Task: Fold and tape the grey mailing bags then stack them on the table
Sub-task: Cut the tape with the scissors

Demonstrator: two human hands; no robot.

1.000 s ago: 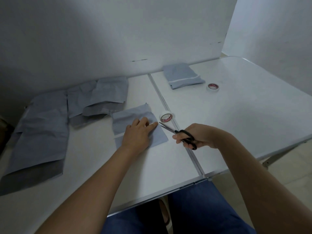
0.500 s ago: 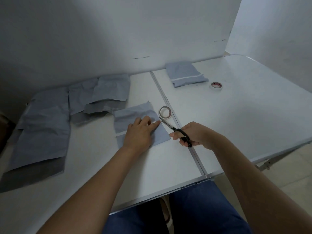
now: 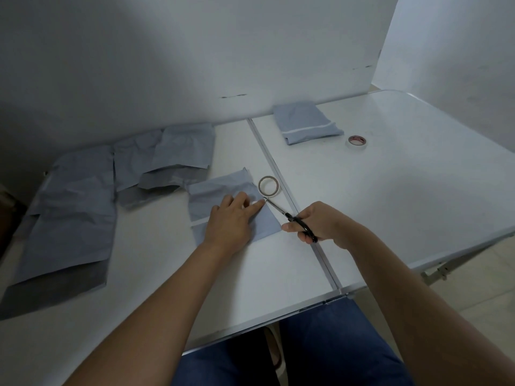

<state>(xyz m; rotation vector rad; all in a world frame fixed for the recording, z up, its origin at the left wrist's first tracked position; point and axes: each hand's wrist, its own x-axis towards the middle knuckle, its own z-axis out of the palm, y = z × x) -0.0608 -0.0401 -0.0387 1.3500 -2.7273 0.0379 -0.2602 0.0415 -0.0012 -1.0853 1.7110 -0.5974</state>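
At frame centre, the left hand (image 3: 230, 221) lies flat, fingers straight, on the folded grey bag (image 3: 217, 192) on the counter (image 3: 418, 190); the right hand (image 3: 320, 222) has its grip clamped on scissors (image 3: 289, 217), tips by the tape roll (image 3: 268, 185).

walls: plain white wall (image 3: 195, 51) behind, second wall (image 3: 459, 45) at right, meeting at a corner | furniture: white folding table (image 3: 418, 190) with centre seam, metal leg brace (image 3: 440, 271) | floor: pale floor (image 3: 487, 288) | light: dim, soft shadows

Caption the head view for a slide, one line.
Left hand presses a folded grey mailing bag flat while the right hand brings scissors to the tape beside a roll.
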